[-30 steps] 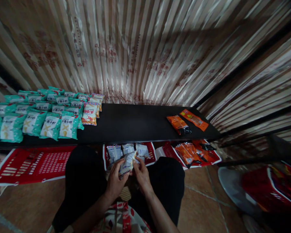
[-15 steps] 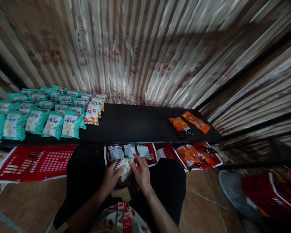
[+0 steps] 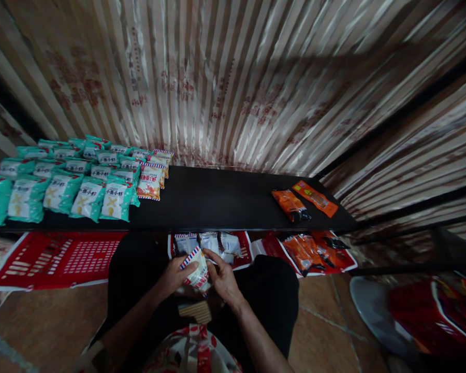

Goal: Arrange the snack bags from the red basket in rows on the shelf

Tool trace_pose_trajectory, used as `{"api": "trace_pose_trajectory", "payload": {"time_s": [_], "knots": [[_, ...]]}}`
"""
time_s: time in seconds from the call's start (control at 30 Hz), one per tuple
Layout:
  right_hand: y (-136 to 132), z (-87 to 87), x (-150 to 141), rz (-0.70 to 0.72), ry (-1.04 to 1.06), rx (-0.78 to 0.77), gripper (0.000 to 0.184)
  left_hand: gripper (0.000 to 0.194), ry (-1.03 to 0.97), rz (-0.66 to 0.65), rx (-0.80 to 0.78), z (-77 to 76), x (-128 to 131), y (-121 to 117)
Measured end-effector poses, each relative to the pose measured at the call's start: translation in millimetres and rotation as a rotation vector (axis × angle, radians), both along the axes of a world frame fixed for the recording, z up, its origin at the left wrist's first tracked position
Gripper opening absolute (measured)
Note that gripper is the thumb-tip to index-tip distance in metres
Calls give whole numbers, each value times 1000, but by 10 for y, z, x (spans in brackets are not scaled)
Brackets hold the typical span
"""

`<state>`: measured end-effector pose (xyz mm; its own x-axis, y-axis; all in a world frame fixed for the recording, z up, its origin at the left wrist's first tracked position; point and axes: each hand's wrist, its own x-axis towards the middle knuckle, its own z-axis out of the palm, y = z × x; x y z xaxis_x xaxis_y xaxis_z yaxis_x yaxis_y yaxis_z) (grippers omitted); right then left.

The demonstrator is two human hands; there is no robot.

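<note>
I view both hands from the head camera. The left forearm (image 3: 134, 318) enters from lower left, angled inward; the right forearm (image 3: 258, 331) enters from lower right, angled toward it. The left hand (image 3: 173, 275) is closed on the left side of the snack packet (image 3: 198, 274), thumb laid over the printed face. The right hand (image 3: 223, 280) pinches the opposite edge, forefinger extended near the upper corner; I cannot tell how its hidden fingers are placed. The packet is tilted between the dark-trousered knees (image 3: 277, 282), striped edge uppermost, just in front of the middle red basket (image 3: 248, 254), below the black shelf (image 3: 217, 197).
</note>
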<state>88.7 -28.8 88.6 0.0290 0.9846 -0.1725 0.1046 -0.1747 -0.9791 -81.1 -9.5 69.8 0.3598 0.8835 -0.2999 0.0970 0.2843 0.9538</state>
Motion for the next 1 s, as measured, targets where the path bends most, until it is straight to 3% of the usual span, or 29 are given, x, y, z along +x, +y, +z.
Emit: {"api": "trace_pose_trajectory", "payload": {"time_s": [0.3, 0.43, 0.77, 1.0], "knots": [[1, 79, 17, 206, 58, -38, 45, 42, 138, -216, 121, 19, -68, 187], [20, 53, -17, 204, 103, -71, 43, 40, 126, -271, 112, 108, -77, 242], [198, 3, -128, 1, 41, -49, 43, 45, -113, -111, -28, 303, -141, 319], [366, 1, -219, -131, 120, -99, 42, 65, -290, 182, -173, 288, -166, 327]]}}
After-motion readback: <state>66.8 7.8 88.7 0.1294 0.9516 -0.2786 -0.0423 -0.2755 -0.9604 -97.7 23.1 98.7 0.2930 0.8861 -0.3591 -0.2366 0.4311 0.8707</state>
